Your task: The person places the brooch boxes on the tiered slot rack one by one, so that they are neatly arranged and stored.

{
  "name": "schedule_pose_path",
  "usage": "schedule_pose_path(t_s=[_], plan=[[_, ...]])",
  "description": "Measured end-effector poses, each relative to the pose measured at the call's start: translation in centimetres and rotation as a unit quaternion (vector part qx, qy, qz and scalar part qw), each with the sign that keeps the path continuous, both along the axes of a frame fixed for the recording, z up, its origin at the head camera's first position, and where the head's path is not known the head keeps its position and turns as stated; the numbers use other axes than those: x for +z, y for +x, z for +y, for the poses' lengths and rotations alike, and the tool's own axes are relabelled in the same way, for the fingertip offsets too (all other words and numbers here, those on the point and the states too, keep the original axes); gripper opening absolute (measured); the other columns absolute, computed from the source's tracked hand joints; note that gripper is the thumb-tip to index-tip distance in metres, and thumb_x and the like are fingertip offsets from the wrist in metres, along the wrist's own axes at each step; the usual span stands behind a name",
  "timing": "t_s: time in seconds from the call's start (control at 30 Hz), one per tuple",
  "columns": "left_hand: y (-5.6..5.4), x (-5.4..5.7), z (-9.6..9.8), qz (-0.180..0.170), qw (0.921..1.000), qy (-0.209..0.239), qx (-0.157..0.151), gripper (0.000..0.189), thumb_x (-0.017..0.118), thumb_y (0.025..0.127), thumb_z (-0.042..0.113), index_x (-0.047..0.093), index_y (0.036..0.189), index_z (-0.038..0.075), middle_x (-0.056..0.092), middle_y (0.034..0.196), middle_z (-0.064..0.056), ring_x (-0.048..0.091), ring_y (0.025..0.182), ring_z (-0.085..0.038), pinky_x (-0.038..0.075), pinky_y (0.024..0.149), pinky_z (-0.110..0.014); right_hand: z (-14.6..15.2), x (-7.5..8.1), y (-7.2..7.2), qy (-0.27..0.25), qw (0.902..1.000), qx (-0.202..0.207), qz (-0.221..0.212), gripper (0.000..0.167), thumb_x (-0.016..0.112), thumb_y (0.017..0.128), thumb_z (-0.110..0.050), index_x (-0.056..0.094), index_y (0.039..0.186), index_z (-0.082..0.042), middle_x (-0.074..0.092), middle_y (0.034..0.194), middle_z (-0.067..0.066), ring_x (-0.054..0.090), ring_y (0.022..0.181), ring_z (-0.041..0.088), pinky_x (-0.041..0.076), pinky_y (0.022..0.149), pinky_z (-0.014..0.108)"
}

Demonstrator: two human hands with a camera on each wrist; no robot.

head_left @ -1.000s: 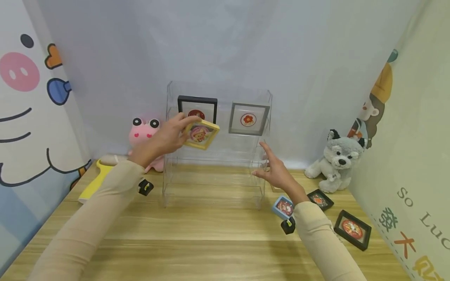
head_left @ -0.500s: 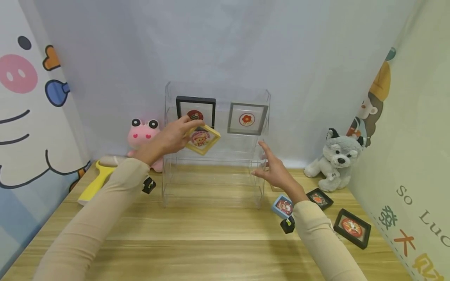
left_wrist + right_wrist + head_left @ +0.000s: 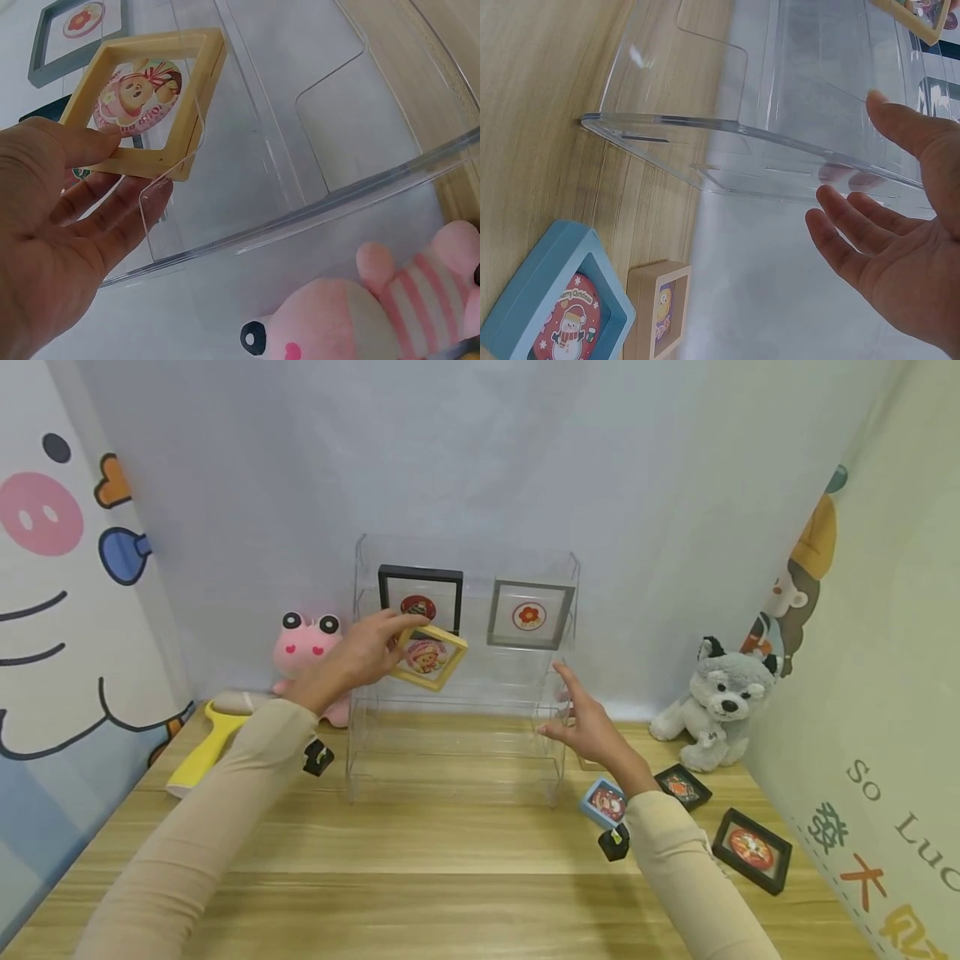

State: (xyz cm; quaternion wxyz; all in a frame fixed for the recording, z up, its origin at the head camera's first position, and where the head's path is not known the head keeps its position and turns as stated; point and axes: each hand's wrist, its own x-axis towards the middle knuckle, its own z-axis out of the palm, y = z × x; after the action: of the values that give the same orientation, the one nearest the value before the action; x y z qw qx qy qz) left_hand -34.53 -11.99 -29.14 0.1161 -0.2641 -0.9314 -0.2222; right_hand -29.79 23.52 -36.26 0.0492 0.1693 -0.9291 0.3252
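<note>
My left hand (image 3: 369, 649) pinches a yellow picture frame (image 3: 431, 657) by its left side, thumb in front and fingers behind in the left wrist view. The frame tilts in front of the clear acrylic display rack (image 3: 455, 777), below a black frame (image 3: 422, 572) on the top tier. A grey frame (image 3: 531, 614) with a red flower badge stands on that tier's right. My right hand (image 3: 592, 727) is beside the rack's right side panel with thumb and fingers spread, holding nothing; in the right wrist view its fingertips are close to the panel's edge (image 3: 780, 139).
Right of the rack lie a blue frame (image 3: 604, 802), two black frames (image 3: 682, 787) and a tan frame (image 3: 658, 309). A plush husky (image 3: 723, 702) sits behind them. Left stand a pink plush toy (image 3: 303, 652) and a yellow-handled lint roller (image 3: 206, 747).
The yellow frame has come slightly lower and tilted more in my left hand. My right hand has stayed at the rack's right side.
</note>
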Motion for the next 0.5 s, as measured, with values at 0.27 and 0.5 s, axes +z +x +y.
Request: schedule_pose_path(t_s=[0.27,0.5], plan=[[-0.23,-0.1,0.24,-0.017,0.9991,0.035,0.015,0.054,0.062,0.091,-0.001,0.053,0.143,0.011,0.062,0.12,-0.021,0.062,0.102,-0.034,0.057,0.086,-0.045,-0.06,-0.02,0.08,0.001,1.0,-0.002,0.003,0.096,0.076,0.088,-0.02,0.012,0.16,-0.022,0.052,0.135,0.028,0.06,0.11,0.048,0.052,0.091,0.06],[-0.41,-0.01,0.41,-0.025,0.9978,0.048,0.04,0.049,0.06,0.092,0.001,0.055,0.14,0.009,0.062,0.11,-0.019,0.06,0.099,-0.033,0.055,0.085,-0.045,-0.13,0.02,0.01,0.001,1.0,-0.002,0.006,0.096,0.076,0.087,-0.019,0.012,0.16,-0.021,0.052,0.135,0.029,0.06,0.109,0.048,0.052,0.091,0.06]])
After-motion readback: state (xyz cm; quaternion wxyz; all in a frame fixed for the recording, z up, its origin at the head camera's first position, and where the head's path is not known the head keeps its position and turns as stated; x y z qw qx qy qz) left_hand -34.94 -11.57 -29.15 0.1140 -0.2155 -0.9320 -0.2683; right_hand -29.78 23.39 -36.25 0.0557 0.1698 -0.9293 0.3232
